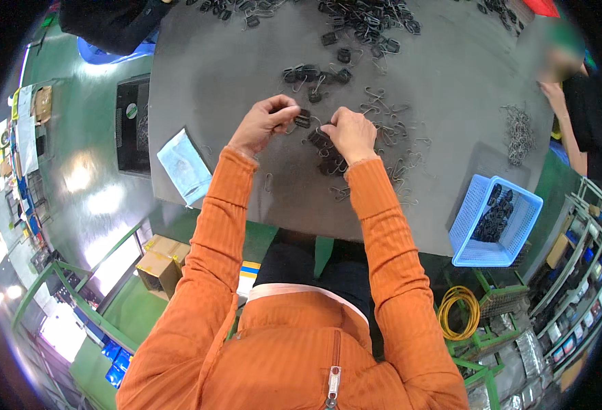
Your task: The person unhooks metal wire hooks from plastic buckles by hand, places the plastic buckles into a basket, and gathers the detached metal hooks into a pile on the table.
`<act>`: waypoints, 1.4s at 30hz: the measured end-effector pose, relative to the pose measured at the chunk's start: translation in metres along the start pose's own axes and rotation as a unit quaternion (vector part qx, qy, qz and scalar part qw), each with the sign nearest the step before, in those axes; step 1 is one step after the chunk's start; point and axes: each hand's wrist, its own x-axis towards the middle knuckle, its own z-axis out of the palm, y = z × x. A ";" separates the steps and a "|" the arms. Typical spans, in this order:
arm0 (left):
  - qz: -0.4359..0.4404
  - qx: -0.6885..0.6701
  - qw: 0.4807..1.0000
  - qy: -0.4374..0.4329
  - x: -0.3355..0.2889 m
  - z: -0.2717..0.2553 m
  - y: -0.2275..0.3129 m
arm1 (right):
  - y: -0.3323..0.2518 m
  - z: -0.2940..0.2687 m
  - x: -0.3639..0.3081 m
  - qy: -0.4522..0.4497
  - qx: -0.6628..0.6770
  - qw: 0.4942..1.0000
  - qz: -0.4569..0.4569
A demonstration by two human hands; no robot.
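Over the grey table, my left hand [267, 123] pinches a small black plastic piece [302, 118] between thumb and fingertips. My right hand [350, 133] is close beside it on the right, its fingers pinched together; whatever they hold is too small or hidden to make out. Under and beside the right hand lies a pile of similar black pieces [330, 162]. Loose wire hooks [383, 102] are scattered to its right. Just beyond my hands rests a small group of black pieces with wire hooks attached [308, 74].
A large heap of hooked black pieces [366, 24] covers the table's far side. A blue basket [459, 222] holding black pieces stands at the near right corner. On the left lies a light blue cloth-like item [185, 167]. Another person's arm [567, 123] reaches the right edge, near a wire-hook pile [518, 133].
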 end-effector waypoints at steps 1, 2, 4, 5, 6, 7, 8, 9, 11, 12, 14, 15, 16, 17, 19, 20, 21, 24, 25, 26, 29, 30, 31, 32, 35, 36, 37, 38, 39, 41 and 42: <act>0.011 -0.141 0.990 -0.007 -0.010 -0.001 -0.004 | -0.001 0.001 0.001 -0.033 -0.042 0.999 -0.004; 0.011 -0.277 0.961 -0.005 -0.017 0.000 -0.008 | 0.001 0.000 0.005 -0.060 -0.027 0.998 0.012; 0.016 -0.318 0.948 -0.008 -0.031 0.008 -0.017 | 0.015 -0.003 0.002 -0.080 0.040 0.995 0.037; 0.015 -0.348 0.937 -0.008 -0.033 0.012 -0.021 | 0.026 -0.008 0.002 -0.090 0.117 0.987 0.062; 0.016 -0.352 0.936 -0.005 -0.031 0.017 -0.023 | 0.037 -0.010 0.001 -0.069 0.173 0.981 0.055; -0.013 -0.172 0.984 0.043 -0.026 0.023 -0.025 | 0.049 -0.014 0.000 -0.058 0.241 0.968 0.041; -0.058 0.026 0.993 0.100 -0.023 0.029 -0.027 | 0.061 -0.016 -0.002 -0.075 0.327 0.939 0.076; -0.043 0.010 0.995 0.091 -0.024 0.038 -0.031 | 0.072 -0.019 -0.004 -0.086 0.414 0.899 0.111; 0.040 0.413 0.894 0.172 -0.027 0.060 -0.041 | 0.086 -0.021 -0.008 0.011 0.289 0.950 0.115; 0.095 0.431 0.875 0.200 -0.023 0.067 -0.043 | 0.091 -0.024 -0.005 0.028 0.305 0.946 0.105; 0.067 0.407 0.890 0.197 -0.021 0.071 -0.046 | 0.101 -0.032 -0.012 0.028 0.313 0.942 0.114; 0.021 0.378 0.908 0.177 -0.020 0.071 -0.046 | 0.105 -0.037 -0.017 0.024 0.333 0.933 0.132; 0.018 0.332 0.930 0.156 -0.020 0.067 -0.046 | 0.107 -0.041 -0.021 0.030 0.334 0.927 0.169; 0.026 0.331 0.930 0.158 -0.020 0.061 -0.044 | 0.108 -0.043 -0.023 0.021 0.352 0.924 0.149; 0.004 0.217 0.975 0.047 -0.024 0.048 -0.038 | 0.108 -0.047 -0.028 0.081 0.165 0.977 0.106; 0.028 0.153 0.988 -0.002 -0.028 0.043 -0.034 | 0.107 -0.048 -0.029 0.060 0.122 0.987 0.086; 0.021 0.158 0.987 0.004 -0.033 0.038 -0.030 | 0.105 -0.048 -0.029 0.078 0.130 0.986 0.073; 0.008 -0.214 0.964 -0.160 -0.047 0.031 -0.017 | 0.103 -0.048 -0.024 0.116 0.069 0.989 0.056; 0.007 -0.212 0.964 -0.162 -0.048 0.033 -0.014 | 0.104 -0.049 -0.023 0.105 0.072 0.989 0.070; 0.017 -0.248 0.953 -0.173 -0.047 0.038 -0.011 | 0.105 -0.049 -0.021 0.127 0.036 0.990 0.045; 0.021 -0.262 0.951 -0.163 -0.036 0.061 -0.009 | 0.112 -0.053 -0.018 0.115 -0.009 0.993 0.037; 0.035 -0.086 0.992 -0.088 -0.031 0.071 -0.010 | 0.115 -0.054 -0.018 0.073 -0.016 0.995 0.058; 0.048 0.094 0.994 -0.009 -0.026 0.079 -0.013 | 0.117 -0.055 -0.018 0.080 -0.015 0.995 0.050; 0.111 0.200 0.973 0.033 -0.023 0.091 -0.018 | 0.120 -0.057 -0.018 0.058 0.023 0.995 0.078; 0.231 0.435 0.867 0.074 -0.025 0.114 -0.036 | 0.128 -0.057 -0.020 0.048 0.084 0.990 0.103; 0.235 0.494 0.834 0.076 -0.025 0.119 -0.041 | 0.131 -0.056 -0.021 0.047 0.104 0.988 0.107; 0.254 0.491 0.829 0.084 -0.024 0.123 -0.046 | 0.133 -0.054 -0.022 0.060 0.107 0.987 0.101; 0.248 0.509 0.819 0.095 -0.022 0.126 -0.049 | 0.136 -0.053 -0.023 0.051 0.154 0.981 0.103; 0.243 0.526 0.808 0.107 -0.021 0.128 -0.052 | 0.138 -0.051 -0.023 0.043 0.199 0.973 0.105; 0.270 0.518 0.802 0.126 -0.016 0.128 -0.053 | 0.141 -0.047 -0.024 0.040 0.233 0.965 0.113; 0.284 0.481 0.815 0.153 -0.013 0.126 -0.051 | 0.142 -0.046 -0.024 0.038 0.260 0.957 0.124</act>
